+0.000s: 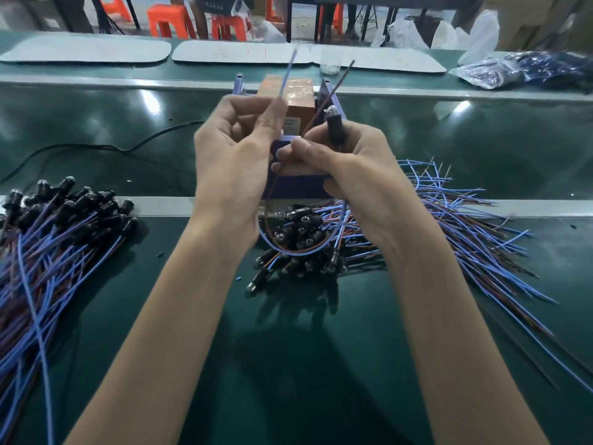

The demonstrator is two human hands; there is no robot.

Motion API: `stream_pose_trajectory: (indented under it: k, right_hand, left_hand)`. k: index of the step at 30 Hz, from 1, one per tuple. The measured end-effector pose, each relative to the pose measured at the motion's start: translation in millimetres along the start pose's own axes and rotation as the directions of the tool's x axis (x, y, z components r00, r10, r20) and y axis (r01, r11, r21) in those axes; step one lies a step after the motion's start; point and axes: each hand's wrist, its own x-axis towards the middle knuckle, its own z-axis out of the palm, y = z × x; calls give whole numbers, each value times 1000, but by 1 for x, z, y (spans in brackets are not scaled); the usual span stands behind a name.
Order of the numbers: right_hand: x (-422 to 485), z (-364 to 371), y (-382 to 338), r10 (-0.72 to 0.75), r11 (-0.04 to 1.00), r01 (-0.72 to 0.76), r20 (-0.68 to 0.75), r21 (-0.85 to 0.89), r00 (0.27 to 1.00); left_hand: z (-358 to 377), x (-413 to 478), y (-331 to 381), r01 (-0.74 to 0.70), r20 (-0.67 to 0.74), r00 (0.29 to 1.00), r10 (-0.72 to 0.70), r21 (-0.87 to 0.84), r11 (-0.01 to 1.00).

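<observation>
My left hand (pixel 236 155) pinches a blue wire (pixel 287 72) that points up and away. In my right hand (pixel 349 168) I hold a black lamp holder (pixel 335 126) upright, and its thumb and forefinger pinch a brown wire (pixel 333 91). Both wires loop down below my hands and back up. Right behind my hands stands a purple fixture (pixel 301 184) with an orange block (pixel 298 94) in it. Under my hands lies a heap of lamp holders with blue and brown wires (pixel 305 245).
A second heap of wired lamp holders (pixel 57 226) lies at the left on the green table (pixel 288 348). A black cable (pixel 96 147) runs off left. White mats (pixel 86 49), a plastic bag of blue parts (pixel 526 70) and orange stools (pixel 170 22) are beyond.
</observation>
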Motion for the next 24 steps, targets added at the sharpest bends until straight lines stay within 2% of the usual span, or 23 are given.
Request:
stream_pose_trajectory:
  k: [2, 5, 8, 10, 12, 16, 24]
  right_hand:
    - [1, -1, -1, 6, 999, -5, -31, 33, 999]
    - [6, -6, 0, -33, 997, 20, -170, -80, 985]
    - [11, -13, 5, -78, 996, 65, -296, -53, 952]
    - [12, -17, 7, -85, 996, 74, -357, -44, 930]
    - [14, -20, 9, -81, 996, 65, -400, -53, 913]
    - [17, -27, 15, -46, 996, 4, -456, -93, 889]
    - [16, -32, 20, 6, 975, -91, -384, -203, 923]
  left_hand:
    - [-8, 5, 1, -64, -58, 996, 72, 129, 990]
    - [-23, 14, -1, -127, -91, 981, 170, 355, 926]
    - [-36, 23, -7, -132, -125, 964, 236, 546, 828]
    - [-43, 28, -11, -110, -138, 960, 244, 614, 782]
    - [-49, 32, -12, -85, -148, 959, 240, 661, 746]
    - [-49, 34, -16, -53, -133, 973, 189, 666, 744]
    - [-38, 27, -33, -55, -17, 996, 88, 661, 748]
